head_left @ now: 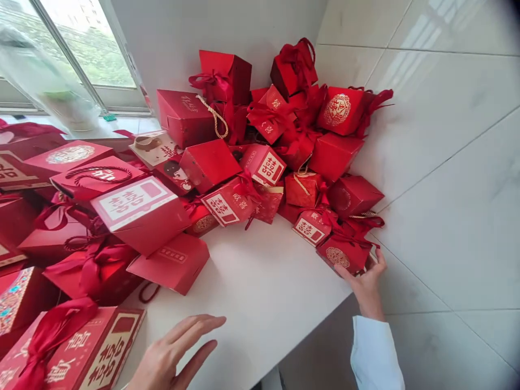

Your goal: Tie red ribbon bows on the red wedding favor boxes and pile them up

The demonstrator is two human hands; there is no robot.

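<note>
At the right edge of the white table (244, 271), my right hand (368, 281) grips a red gift box (339, 254) with a round gold emblem and a dark red ribbon. Thumb and fingers press on its near and right sides. Against that box leans a smaller box (311, 227) with a cream character panel. My left hand (174, 346) hovers low over the tabletop, fingers stretched and apart, holding nothing. Nearest to it are a plain red box (174, 265) and a large box (81, 346) with cream characters and a wide ribbon.
Many red boxes, some with rope handles (213, 116), lie piled along the back and left. A clear plastic container (52, 92) stands by the window (101, 43). A tiled wall (447, 189) runs along the right, close to my right hand.
</note>
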